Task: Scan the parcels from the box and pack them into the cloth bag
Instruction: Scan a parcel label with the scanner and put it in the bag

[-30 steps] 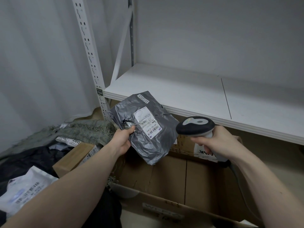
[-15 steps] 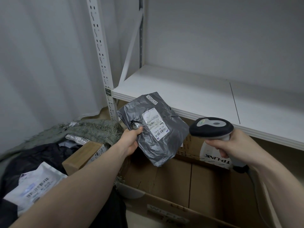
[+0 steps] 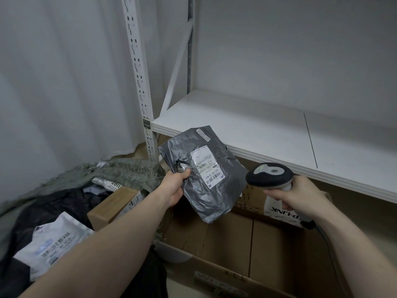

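My left hand [image 3: 173, 188] pinches the left edge of a grey plastic parcel [image 3: 206, 186] and holds it up over the open cardboard box [image 3: 253, 244], white barcode label facing me. My right hand [image 3: 298, 196] grips the handle of a black-and-grey barcode scanner [image 3: 268, 175], whose head points left at the parcel from close by. The greenish cloth bag [image 3: 129, 172] lies open on the left, with a brown carton [image 3: 113, 208], a white parcel [image 3: 53, 244] and other parcels in it.
A white metal shelf [image 3: 257, 134] juts out just above and behind the parcel and scanner, with its perforated upright [image 3: 139, 82] to the left. A white curtain hangs on the left. The scanner cable [image 3: 324, 235] trails down on the right.
The view has drifted, so everything sits a little further right in frame. The scanner head has come closer to the parcel. The parcel stays held up in my left hand.
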